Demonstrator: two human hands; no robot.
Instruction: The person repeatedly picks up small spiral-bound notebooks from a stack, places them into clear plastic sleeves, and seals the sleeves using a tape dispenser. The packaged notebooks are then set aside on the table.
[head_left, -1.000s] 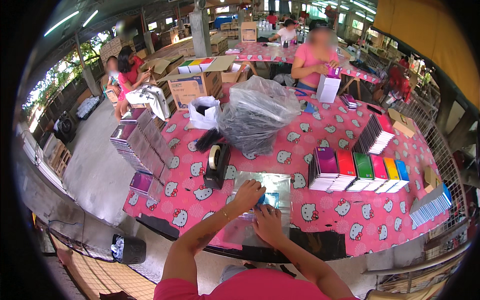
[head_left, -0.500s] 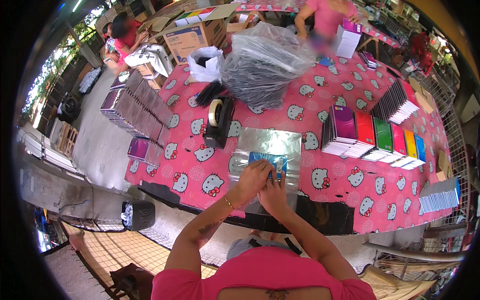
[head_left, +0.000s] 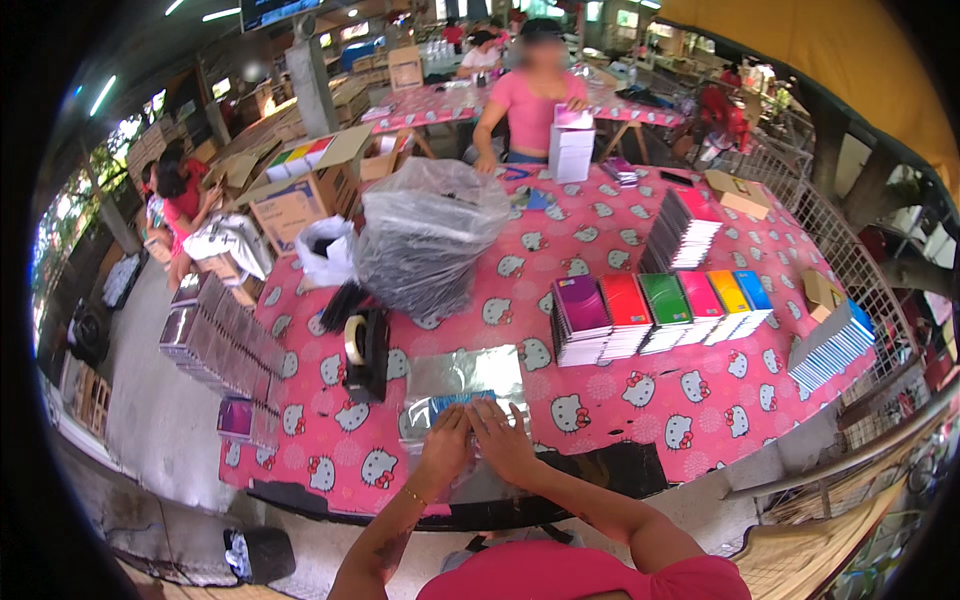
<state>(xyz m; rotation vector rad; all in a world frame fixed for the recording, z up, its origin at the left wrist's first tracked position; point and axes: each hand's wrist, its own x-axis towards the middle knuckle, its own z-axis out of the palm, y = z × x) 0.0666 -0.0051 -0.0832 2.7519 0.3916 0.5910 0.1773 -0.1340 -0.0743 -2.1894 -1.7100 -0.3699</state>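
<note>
A blue notebook or blue-covered packet lies under a clear plastic sleeve near the table's front edge. My left hand rests over its near part, fingers stretched forward and close together. Beside it my right hand lies on the plastic, fingers stretched out and spread. Much of the blue item is hidden beneath both hands. Just beyond my left hand stands a black tape dispenser with a roll of tape.
Spiral notebooks in several colours stand in stacks to the right, with blue ones farther right. Wrapped notebooks line the left side. A large plastic bag and an open carton stand behind. Across the table a person touches a stack.
The view has tilted up and turned right, so the table appears lower and farther left. My hands, earlier close together over the blue item, now lie flatter, the right one spread on the plastic.
</note>
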